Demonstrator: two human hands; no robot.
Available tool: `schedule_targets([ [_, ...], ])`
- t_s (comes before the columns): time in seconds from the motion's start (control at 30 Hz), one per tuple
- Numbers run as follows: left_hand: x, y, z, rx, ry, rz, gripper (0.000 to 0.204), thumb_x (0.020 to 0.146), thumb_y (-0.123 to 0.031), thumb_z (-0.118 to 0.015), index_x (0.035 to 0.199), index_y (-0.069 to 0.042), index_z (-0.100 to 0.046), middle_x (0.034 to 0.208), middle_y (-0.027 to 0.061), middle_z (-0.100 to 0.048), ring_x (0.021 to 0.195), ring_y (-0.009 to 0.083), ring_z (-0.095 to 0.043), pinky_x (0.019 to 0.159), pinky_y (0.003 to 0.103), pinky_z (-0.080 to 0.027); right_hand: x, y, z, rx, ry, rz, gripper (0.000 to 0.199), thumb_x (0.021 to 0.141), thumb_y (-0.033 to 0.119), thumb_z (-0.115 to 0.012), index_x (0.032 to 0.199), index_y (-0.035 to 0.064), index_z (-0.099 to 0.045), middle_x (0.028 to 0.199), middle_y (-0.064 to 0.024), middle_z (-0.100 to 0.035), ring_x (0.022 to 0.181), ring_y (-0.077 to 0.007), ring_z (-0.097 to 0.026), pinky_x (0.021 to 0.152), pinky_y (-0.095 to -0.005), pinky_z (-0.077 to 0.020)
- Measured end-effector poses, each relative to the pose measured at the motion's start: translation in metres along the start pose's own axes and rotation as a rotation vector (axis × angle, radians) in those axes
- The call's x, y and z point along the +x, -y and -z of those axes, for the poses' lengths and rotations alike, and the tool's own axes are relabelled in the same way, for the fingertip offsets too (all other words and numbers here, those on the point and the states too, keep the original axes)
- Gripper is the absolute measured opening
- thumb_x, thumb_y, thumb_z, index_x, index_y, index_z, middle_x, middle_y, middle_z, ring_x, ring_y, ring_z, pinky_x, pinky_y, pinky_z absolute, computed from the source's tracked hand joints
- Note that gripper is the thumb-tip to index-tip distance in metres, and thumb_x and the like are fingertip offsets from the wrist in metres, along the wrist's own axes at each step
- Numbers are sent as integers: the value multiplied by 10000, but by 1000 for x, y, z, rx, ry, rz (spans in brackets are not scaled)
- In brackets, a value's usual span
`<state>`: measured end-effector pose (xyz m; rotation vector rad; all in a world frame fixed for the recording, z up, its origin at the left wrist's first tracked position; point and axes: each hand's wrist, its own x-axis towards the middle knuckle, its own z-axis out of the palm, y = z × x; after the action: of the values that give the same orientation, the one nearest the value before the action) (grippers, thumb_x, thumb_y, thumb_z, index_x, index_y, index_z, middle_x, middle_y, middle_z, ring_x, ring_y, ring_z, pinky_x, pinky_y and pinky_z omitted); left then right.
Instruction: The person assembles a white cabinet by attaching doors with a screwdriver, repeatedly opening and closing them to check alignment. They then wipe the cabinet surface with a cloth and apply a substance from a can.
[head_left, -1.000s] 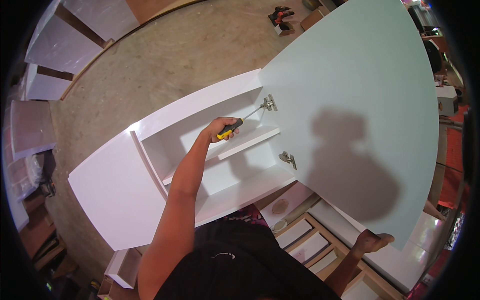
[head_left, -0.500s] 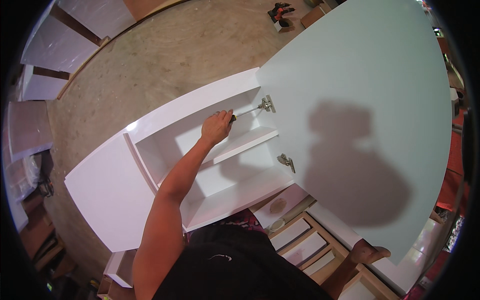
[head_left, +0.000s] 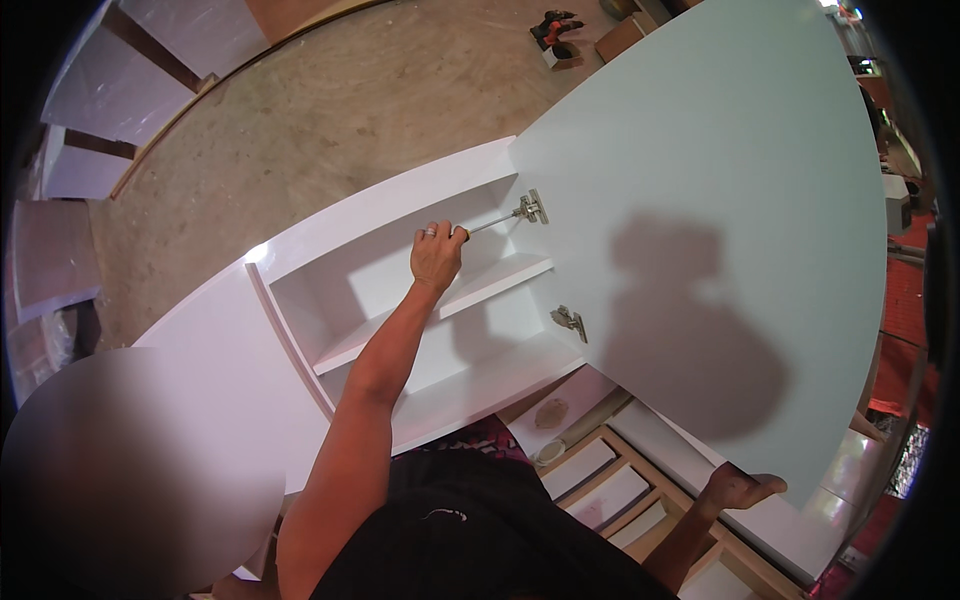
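Observation:
My left hand (head_left: 437,257) is closed around the handle of a screwdriver, whose metal shaft (head_left: 492,224) reaches to the upper hinge (head_left: 531,207). Most of the handle is hidden in my fist. That hinge sits where the pale cabinet door (head_left: 800,180) meets the white cabinet (head_left: 400,205), and a lower hinge (head_left: 570,321) is at the same joint. The door stands swung out to the right. At its near edge, my right hand (head_left: 738,488) grips the door, with the thumb showing and the other fingers partly hidden.
Inside the cabinet runs a white shelf (head_left: 500,283). Wooden frames (head_left: 640,470) with white panels lie near my right arm. A cordless drill (head_left: 553,28) is on the floor at the far side. White cabinets (head_left: 130,75) stand far left. A blurred round shape (head_left: 140,480) covers the lower left.
My left hand has rotated on the screwdriver, and its forearm has shifted right. The blurred round shape has come in at lower left. My right hand stays at the door edge.

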<state>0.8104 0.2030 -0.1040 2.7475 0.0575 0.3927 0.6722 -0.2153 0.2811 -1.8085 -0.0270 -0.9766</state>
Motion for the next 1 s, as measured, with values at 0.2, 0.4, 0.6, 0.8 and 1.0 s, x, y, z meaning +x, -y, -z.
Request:
schedule_targets([
  [0.2,15,17,2,-224,417,31,282,869,-314,-651,991,-75,-566,907,135,-637,901,336,-617,799,459,-471,4,9,-22,-115,-77,56,397,1068,397,-269,870,90,-427,886,-20,-484,834,-125,-471,899,-326,-429],
  [0.4,38,48,0,-571,651,-13,348,937,-357,-575,1036,-25,-604,831,219,-643,722,414,-629,671,507,-487,5,2,-20,-106,-40,79,400,1064,413,-279,928,75,-445,952,-31,-499,893,-126,-482,916,-328,-430],
  [0.6,42,39,23,-964,873,212,284,919,-269,-573,1057,-25,-620,845,166,-657,749,308,-651,641,423,-509,1,3,-15,-127,76,128,431,1061,431,-280,982,59,-484,994,-38,-531,912,-129,-506,925,-328,-435],
  [0.8,10,4,27,-125,201,-132,200,904,-207,-594,1060,-82,-589,825,103,-631,743,279,-647,618,411,-521,9,-19,25,117,54,6,530,1049,472,-274,1170,-6,-468,1175,-96,-530,1031,-170,-527,995,-348,-415],
  [1.0,0,-14,60,-148,337,76,240,902,-194,-595,1110,-88,-542,864,138,-627,793,301,-650,678,413,-532,5,5,-33,-112,-14,105,488,1052,452,-296,1025,8,-499,1045,-75,-561,945,-160,-525,961,-349,-430],
])
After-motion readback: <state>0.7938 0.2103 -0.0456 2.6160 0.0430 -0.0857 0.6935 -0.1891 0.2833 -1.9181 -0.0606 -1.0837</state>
